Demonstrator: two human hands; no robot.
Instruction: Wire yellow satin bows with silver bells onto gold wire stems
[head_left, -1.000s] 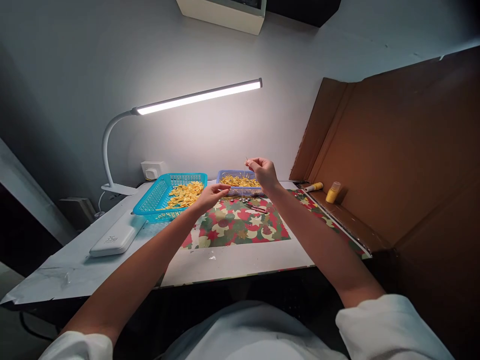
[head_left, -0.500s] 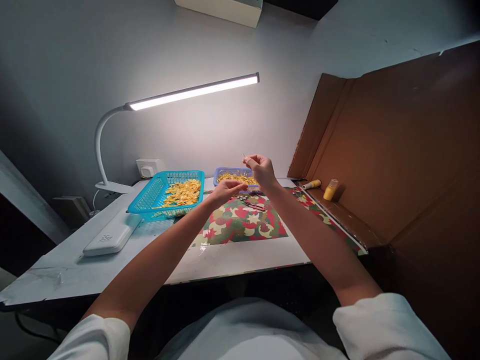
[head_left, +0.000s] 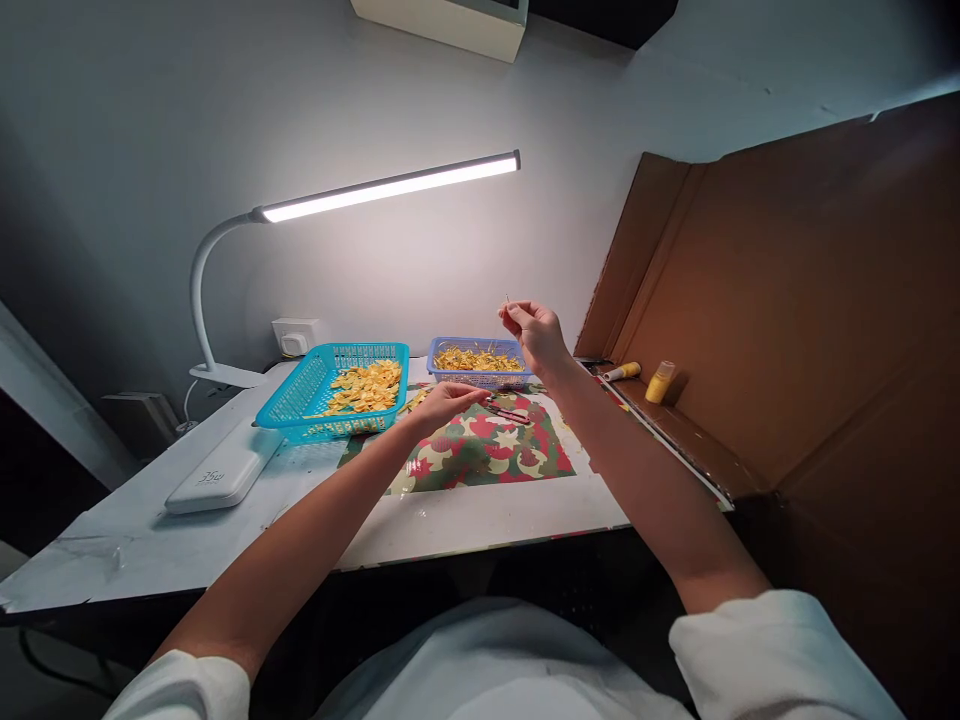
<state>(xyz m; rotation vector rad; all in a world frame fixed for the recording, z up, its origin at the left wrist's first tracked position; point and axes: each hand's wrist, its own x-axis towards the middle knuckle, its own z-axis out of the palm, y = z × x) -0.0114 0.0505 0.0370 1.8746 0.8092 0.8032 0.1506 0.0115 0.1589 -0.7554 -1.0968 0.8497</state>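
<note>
My right hand [head_left: 535, 332] is raised in front of the wall, its fingers pinched on a thin, needle-like piece [head_left: 507, 297] whose tip sticks up above the fingertips. Lower and to the left, my left hand [head_left: 447, 402] has its thumb and fingers pressed together above the patterned mat [head_left: 517, 462]; whatever they hold is too small to make out. Behind the hands stands a purple basket [head_left: 480, 379] of thin yellow pieces [head_left: 480, 358]. A turquoise basket [head_left: 289, 400] with flat yellow pieces [head_left: 366, 386] is left of my left hand. Small pink-handled snips [head_left: 510, 413] lie on the mat.
A white power bank [head_left: 225, 475] lies at the table's left. The lamp [head_left: 390, 188] reaches over the baskets. On the right, a yellow-capped tube [head_left: 622, 372] and a small yellow bottle [head_left: 660, 382] are beside a tall cardboard panel [head_left: 795, 300].
My left hand first moved right towards my right hand, then dropped lower. My right hand has moved slightly up and to the right, still pinching the thin piece. The hands are farther apart than half a second ago.
</note>
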